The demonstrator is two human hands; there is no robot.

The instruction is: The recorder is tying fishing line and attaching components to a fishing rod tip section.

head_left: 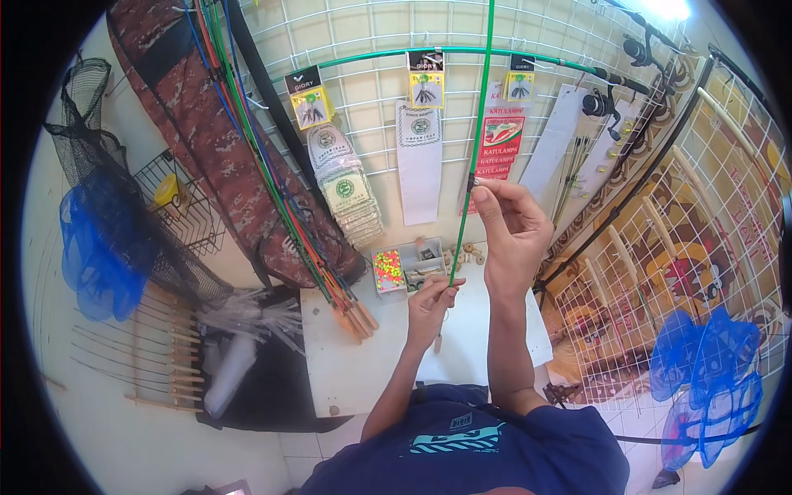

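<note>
A slender green fishing rod (483,107) stands nearly upright in front of me, its upper end running out of the top of the picture. My left hand (427,312) grips it low down, thumb and fingers closed round the shaft. Higher up, my right hand (516,235) pinches the rod at a dark band (473,182) with what looks like a small line guide. Whether a thread or line lies between those fingertips is too small to tell. Just under my left hand shows a small brown piece (438,342), its kind unclear.
On the white table (330,388) stands a compartment box (392,289) with bright beads, near some small spools (470,254). Bundled rods (285,206) and a camouflage rod bag (181,91) lean at left. Packets and reels (600,103) hang on the wire grid; blue nets (701,355) hang right.
</note>
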